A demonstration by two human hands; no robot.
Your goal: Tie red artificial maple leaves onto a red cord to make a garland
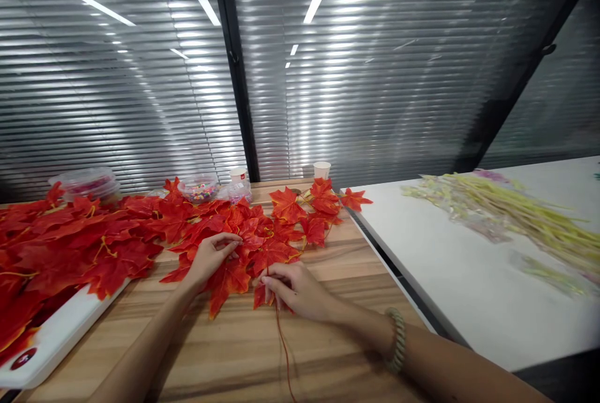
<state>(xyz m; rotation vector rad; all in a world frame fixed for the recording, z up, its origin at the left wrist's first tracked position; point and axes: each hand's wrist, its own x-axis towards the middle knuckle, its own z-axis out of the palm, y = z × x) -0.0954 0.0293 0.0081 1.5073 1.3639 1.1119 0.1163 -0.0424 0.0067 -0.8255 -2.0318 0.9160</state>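
Observation:
Red artificial maple leaves on yellowish stems lie on the wooden table in front of me. My left hand is at the near left of this bunch, thumb and fingers pressed together among the leaves; what is between them is too small to tell. Lower and to the right, my right hand pinches a thin reddish-brown cord beside a leaf. The cord hangs from those fingers and runs over the tabletop toward me. A braided band circles my right wrist.
More red leaves cover the left side, partly over a white board. Behind stand tubs, a bead container and paper cups. Yellow-green stems lie on the white table at right, past a gap.

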